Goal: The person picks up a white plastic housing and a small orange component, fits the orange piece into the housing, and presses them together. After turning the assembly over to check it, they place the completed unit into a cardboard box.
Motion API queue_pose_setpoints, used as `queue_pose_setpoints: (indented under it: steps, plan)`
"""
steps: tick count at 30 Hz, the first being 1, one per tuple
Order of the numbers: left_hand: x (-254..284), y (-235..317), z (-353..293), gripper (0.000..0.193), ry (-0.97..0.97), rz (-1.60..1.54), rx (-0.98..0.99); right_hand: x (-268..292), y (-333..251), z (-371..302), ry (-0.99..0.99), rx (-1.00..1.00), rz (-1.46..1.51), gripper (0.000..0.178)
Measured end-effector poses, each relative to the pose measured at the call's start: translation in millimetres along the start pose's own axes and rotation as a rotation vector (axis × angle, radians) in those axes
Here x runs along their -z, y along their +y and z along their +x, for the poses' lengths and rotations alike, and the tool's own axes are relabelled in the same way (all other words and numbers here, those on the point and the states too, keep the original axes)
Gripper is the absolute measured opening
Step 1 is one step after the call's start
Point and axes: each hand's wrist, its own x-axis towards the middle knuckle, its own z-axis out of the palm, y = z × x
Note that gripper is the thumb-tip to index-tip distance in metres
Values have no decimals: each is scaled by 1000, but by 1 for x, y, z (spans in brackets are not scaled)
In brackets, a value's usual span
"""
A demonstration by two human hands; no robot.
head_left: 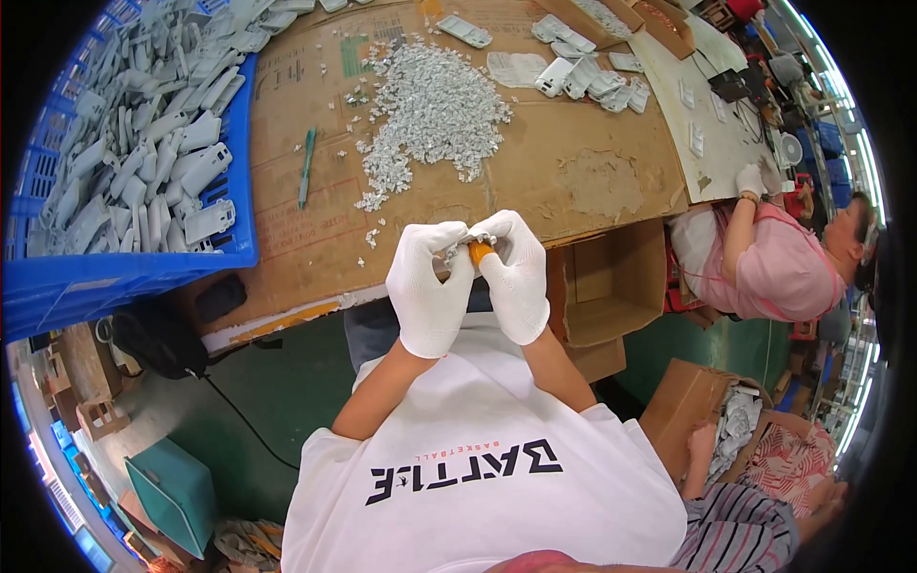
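Observation:
Both hands wear white knit gloves and meet just above the table's near edge. My left hand [429,288] is closed in a pinch on a small silvery part [451,253], mostly hidden by the fingers. My right hand [517,277] pinches at the same spot from the right. A short orange piece [480,251] shows at its thumb; whether it is held or worn there I cannot tell. Beyond the hands, a large pile of tiny silver-white parts [435,110] spreads over the cardboard-covered table [554,196]. A green pen-like tool [307,169] lies left of the pile.
A blue crate [245,181] full of grey-white plastic housings [158,143] stands at the left. More housings [587,76] and small boxes [587,24] sit at the far right. An open carton [611,286] is below the table's right edge. Two co-workers [764,253] are at the right.

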Motion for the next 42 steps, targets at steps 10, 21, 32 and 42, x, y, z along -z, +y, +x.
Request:
queue_pose_setpoints:
  steps: [10, 21, 32, 42]
  plan:
    - [5, 9, -3, 31, -56, -54, -4, 4, 2, -1, 16, 11, -13, 13]
    - [8, 3, -4, 53, -101, 66, -78, 2, -9, -1, -112, -153, 60, 22]
    - [8, 6, -1, 53, -108, 50, -39, -2, -3, 2, -50, -175, 79, 21]
    - [6, 1, -5, 53, -132, 84, -76, 1, -1, 3, -66, -231, 66, 13]
